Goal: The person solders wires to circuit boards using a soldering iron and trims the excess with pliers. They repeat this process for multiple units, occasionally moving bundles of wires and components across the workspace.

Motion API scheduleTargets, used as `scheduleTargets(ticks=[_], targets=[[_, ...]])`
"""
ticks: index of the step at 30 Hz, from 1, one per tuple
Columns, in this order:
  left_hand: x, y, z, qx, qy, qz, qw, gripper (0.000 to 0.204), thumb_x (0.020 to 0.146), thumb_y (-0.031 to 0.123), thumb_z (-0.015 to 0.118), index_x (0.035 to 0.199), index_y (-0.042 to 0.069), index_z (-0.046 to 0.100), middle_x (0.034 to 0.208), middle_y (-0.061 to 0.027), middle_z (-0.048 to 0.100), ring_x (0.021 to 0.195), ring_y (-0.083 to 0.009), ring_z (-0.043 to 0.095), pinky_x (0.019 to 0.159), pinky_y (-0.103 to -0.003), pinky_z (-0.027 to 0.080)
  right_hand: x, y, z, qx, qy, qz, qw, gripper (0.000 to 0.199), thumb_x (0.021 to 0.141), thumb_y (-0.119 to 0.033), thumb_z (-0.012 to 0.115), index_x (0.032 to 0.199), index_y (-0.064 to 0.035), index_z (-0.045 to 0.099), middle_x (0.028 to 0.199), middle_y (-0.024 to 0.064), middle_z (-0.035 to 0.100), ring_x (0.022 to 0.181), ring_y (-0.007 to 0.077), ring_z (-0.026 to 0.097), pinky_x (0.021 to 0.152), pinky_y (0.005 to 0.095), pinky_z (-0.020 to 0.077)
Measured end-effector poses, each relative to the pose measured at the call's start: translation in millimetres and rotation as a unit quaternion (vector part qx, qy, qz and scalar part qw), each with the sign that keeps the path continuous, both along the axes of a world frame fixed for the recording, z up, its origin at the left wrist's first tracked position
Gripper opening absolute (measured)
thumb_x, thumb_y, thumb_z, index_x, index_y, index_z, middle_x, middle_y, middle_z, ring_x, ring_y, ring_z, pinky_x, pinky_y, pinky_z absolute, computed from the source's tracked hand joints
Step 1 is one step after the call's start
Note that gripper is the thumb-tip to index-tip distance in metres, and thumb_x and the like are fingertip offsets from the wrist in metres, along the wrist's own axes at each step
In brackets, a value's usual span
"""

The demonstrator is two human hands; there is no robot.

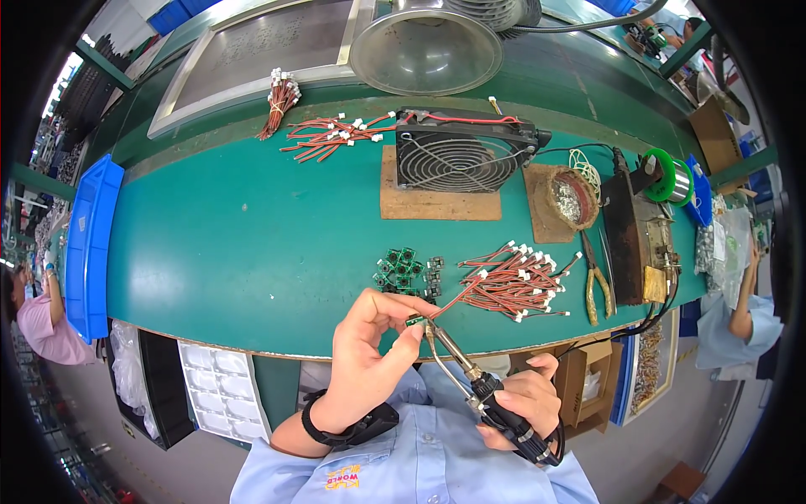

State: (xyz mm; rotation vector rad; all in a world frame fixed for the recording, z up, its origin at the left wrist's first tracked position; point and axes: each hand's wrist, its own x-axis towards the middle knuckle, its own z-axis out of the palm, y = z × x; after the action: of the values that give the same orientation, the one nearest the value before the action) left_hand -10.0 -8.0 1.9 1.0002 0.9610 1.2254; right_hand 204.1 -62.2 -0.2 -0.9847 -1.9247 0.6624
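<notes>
Near the table's front edge, my left hand pinches a small green circuit board between thumb and fingers. A red-brown wire lead with a white plug runs from the board toward the pile on the right. My right hand is wrapped around the black handle of a soldering iron. Its metal tip, with a thin tube alongside, reaches up to the board; whether it touches, I cannot tell. Beyond my left hand lie several small green boards and small black parts. A pile of wire leads lies right of them.
A black fan stands on a wooden board behind. To the right are a round tin, pliers, a soldering station and a solder spool. A blue bin stands left. More leads lie at the back.
</notes>
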Motion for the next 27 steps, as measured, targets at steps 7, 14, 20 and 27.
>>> scheduleTargets(ticks=[7, 14, 20, 27], targets=[[0.4, 0.2, 1.9, 0.006, 0.005, 0.0, 1.0, 0.012, 0.084, -0.002, 0.054, 0.091, 0.003, 0.046, 0.102, -0.0153, 0.062, 0.093, -0.0149, 0.057, 0.083, -0.031, 0.043, -1.2, -1.2, 0.1, 0.002, -0.002, -0.005, 1.0, 0.048, 0.059, -0.019, 0.081, 0.103, -0.0125, 0.06, 0.076, -0.0005, 0.063, 0.067, 0.0139, 0.061, 0.084, 0.0374, 0.0317], [0.2, 1.4, 3.6, 0.006, 0.001, 0.006, 1.0, 0.012, 0.084, -0.003, 0.054, 0.091, 0.002, 0.046, 0.102, -0.0153, 0.062, 0.094, -0.0156, 0.057, 0.085, -0.031, 0.043, -1.6, -3.0, -1.4, 0.008, -0.002, -0.008, 1.0, 0.048, 0.059, -0.019, 0.08, 0.103, -0.0128, 0.061, 0.075, -0.001, 0.063, 0.065, 0.0133, 0.06, 0.085, 0.0362, 0.0312], [1.2, 0.8, 4.4, 0.006, 0.004, 0.008, 1.0, 0.012, 0.084, -0.003, 0.054, 0.091, 0.002, 0.046, 0.101, -0.0149, 0.062, 0.094, -0.0153, 0.057, 0.084, -0.031, 0.043, -0.9, -5.0, -2.5, 0.009, 0.002, -0.008, 1.0, 0.048, 0.06, -0.019, 0.08, 0.103, -0.0124, 0.061, 0.075, -0.001, 0.063, 0.065, 0.013, 0.06, 0.086, 0.0356, 0.0309], [2.7, -0.5, 1.0, 0.014, 0.024, 0.017, 0.999, 0.013, 0.083, -0.002, 0.055, 0.091, 0.002, 0.046, 0.101, -0.0139, 0.063, 0.085, -0.0102, 0.054, 0.076, -0.027, 0.042, -0.1, -4.0, -6.3, 0.038, -0.002, -0.01, 0.999, 0.046, 0.063, -0.031, 0.076, 0.099, -0.0087, 0.058, 0.061, 0.002, 0.06, 0.055, 0.0167, 0.057, 0.08, 0.0412, 0.0316]])
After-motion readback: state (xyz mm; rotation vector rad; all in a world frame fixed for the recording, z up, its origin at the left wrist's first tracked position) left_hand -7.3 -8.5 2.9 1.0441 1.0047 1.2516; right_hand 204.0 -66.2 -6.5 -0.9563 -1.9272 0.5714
